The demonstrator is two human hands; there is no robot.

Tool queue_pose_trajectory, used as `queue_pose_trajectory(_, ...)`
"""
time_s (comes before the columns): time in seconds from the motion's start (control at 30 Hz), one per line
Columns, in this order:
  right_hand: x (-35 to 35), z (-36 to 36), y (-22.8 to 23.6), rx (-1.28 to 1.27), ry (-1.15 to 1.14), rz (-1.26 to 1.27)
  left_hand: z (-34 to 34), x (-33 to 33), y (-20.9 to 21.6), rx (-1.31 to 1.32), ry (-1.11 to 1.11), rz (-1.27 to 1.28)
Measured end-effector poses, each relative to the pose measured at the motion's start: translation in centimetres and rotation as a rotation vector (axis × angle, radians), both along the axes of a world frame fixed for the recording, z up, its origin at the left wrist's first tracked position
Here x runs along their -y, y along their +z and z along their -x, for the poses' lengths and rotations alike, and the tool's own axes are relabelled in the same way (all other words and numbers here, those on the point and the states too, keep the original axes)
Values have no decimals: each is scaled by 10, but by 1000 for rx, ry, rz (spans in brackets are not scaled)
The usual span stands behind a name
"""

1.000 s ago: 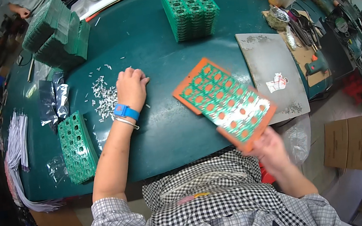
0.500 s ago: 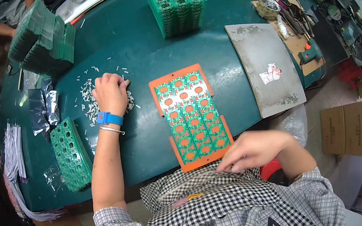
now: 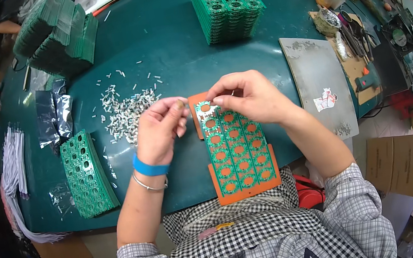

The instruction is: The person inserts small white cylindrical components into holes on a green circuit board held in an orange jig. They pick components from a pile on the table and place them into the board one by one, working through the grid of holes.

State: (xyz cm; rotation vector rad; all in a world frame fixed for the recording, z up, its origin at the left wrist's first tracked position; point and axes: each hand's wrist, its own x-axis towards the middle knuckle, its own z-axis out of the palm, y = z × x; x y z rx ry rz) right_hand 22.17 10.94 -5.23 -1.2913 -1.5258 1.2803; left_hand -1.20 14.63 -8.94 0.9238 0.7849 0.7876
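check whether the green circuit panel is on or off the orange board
On: the green circuit panel lies on the orange board, which shows through the panel's holes and sticks out past its near edge.

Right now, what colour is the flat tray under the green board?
The tray under the green board is orange; the head view shows it best.

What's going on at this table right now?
A person is working over a green circuit board panel lying on an orange tray. The right hand is at the panel's far end. The left hand is in a pinch between a scattered pile of small white parts and the panel; whether it holds one is too small to tell. More green panels stand in a stack farther back.
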Motion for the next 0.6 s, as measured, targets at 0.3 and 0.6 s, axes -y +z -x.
queue_pose_trajectory(0.3,-5,24,-15,-73,44,-90,-14,19,-4,157,1,66)
queue_pose_trajectory(0.6,-5,19,-7,195,19,-359,-19,24,6,311,-38,330)
